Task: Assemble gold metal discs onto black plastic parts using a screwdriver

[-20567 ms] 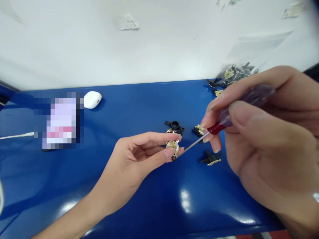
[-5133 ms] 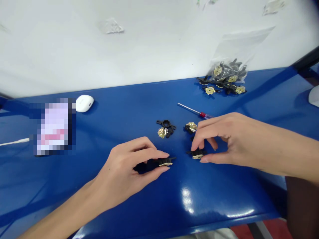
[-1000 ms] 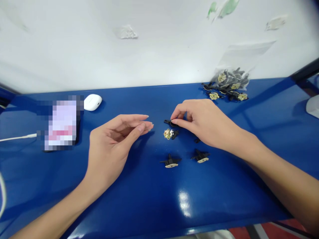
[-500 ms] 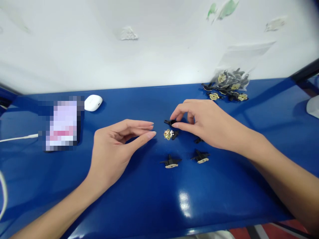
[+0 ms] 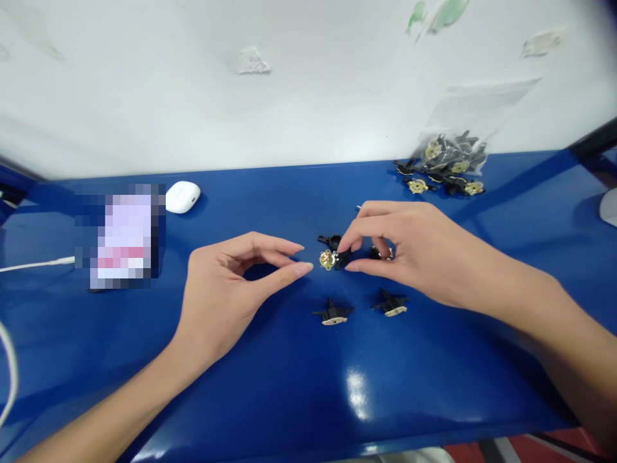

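Observation:
My left hand [image 5: 236, 289] hovers over the blue table with thumb and fingers apart, holding nothing. Just right of its fingertips lies a small part with a gold-coloured plate [image 5: 328, 259] and a black body. At that body is my right hand [image 5: 400, 241], thumb and index finger apart on either side; whether they touch it I cannot tell. Right behind lies a black part [image 5: 330, 240], partly covered by the fingers. Another black-and-gold part [image 5: 380, 252] shows under my right hand. Two more, a left one [image 5: 333, 312] and a right one [image 5: 391, 303], sit nearer me, plate edges forward.
A clear plastic bag [image 5: 456, 151] of similar parts leans on the white wall, with several loose parts [image 5: 418, 186] before it. To the left are a phone [image 5: 126, 238], its screen blurred out, a white earbud case [image 5: 183, 197] and a white cable [image 5: 38, 265].
My right hand has left the rear black part and moved nearer me, to the gold-plated one. My left hand has shifted slightly right. The view has moved a little.

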Tool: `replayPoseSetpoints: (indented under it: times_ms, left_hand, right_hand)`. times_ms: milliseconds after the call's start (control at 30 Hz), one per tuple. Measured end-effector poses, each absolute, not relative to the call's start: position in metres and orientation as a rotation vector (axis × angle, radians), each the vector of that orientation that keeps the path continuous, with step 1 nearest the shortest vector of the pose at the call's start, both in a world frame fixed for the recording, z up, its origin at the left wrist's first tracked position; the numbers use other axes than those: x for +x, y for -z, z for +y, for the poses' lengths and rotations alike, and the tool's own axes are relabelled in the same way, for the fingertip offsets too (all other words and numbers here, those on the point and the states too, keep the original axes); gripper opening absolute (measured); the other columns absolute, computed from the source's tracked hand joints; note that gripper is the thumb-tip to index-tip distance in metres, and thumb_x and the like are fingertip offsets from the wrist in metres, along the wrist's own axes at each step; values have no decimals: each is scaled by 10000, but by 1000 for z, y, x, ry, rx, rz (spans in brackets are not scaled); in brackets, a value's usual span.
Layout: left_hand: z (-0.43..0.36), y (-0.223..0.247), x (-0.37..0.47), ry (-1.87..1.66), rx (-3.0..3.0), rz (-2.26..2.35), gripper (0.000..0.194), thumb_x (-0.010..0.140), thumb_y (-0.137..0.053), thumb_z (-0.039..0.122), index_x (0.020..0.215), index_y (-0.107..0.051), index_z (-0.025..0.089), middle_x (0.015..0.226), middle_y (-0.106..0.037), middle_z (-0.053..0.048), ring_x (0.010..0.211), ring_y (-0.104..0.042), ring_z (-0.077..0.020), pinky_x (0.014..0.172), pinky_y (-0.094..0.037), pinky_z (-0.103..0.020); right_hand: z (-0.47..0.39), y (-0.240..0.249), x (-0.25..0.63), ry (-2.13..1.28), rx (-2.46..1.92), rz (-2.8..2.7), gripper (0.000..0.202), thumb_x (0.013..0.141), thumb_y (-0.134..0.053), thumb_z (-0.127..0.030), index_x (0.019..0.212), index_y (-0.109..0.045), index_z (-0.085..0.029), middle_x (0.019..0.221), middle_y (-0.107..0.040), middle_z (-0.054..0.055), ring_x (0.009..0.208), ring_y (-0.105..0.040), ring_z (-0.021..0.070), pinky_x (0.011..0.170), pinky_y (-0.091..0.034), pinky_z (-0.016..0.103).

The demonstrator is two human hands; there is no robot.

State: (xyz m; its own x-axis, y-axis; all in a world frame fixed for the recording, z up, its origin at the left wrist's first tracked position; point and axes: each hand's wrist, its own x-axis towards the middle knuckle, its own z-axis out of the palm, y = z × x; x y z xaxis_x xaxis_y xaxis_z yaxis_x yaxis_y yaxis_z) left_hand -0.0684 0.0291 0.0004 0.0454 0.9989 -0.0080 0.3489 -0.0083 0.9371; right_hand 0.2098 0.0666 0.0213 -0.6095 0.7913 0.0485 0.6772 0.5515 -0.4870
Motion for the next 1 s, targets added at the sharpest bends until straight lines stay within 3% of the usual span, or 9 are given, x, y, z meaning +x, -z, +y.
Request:
replayPoseSetpoints:
  times_ms: [200, 333, 533, 733, 1000]
  left_hand:
    - [30, -2, -68, -985, 1465, 1360, 157, 863, -1039, 382, 971, -940, 323, 1042, -931, 28, 1010, -853, -218, 999, -640, -318]
    - [30, -2, -70, -971, 1495, 1398, 130, 850, -1048, 360, 915, -940, 330, 960, -923, 31, 903, -829, -203, 913, -614, -323]
    - [29, -4, -69, -974, 1518, 1356, 132, 868, -1034, 378, 941, -940, 322, 935, -906, 31, 891, -814, -186, 894, -638, -286]
    - [26, -5, -66, -916, 1433, 1108, 180, 915, -986, 261, 1081, -954, 322, 1024, -920, 16, 942, -850, -182, 910, -689, -253]
    - [30, -6, -69, -903, 1385, 1115, 111, 924, -976, 234, 1014, -963, 297, 985, -916, -5, 905, -848, -194, 854, -691, -254]
  right_hand:
    - [64, -15, 208, -644, -1231, -2546, 164, 1059, -765, -211, 1190, -841, -274, 1111, -746, 15, 777, -651, 148, 750, -481, 305]
    - [64, -15, 207, -633, -1228, -2543, 166, 1059, -753, -162, 1157, -842, -263, 1098, -750, 12, 791, -660, 146, 763, -485, 304]
    - [64, -19, 211, -678, -1157, -2551, 112, 1090, -725, -227, 1127, -820, -273, 1100, -768, 31, 836, -695, 177, 766, -501, 315]
    - [49, -32, 197, -686, -1017, -2518, 145, 1119, -691, -222, 1162, -809, -295, 1135, -762, 32, 813, -696, 161, 735, -502, 313]
    - [48, -40, 182, -618, -1033, -2445, 92, 1100, -736, -258, 1148, -808, -289, 1082, -749, 12, 796, -660, 153, 684, -477, 304]
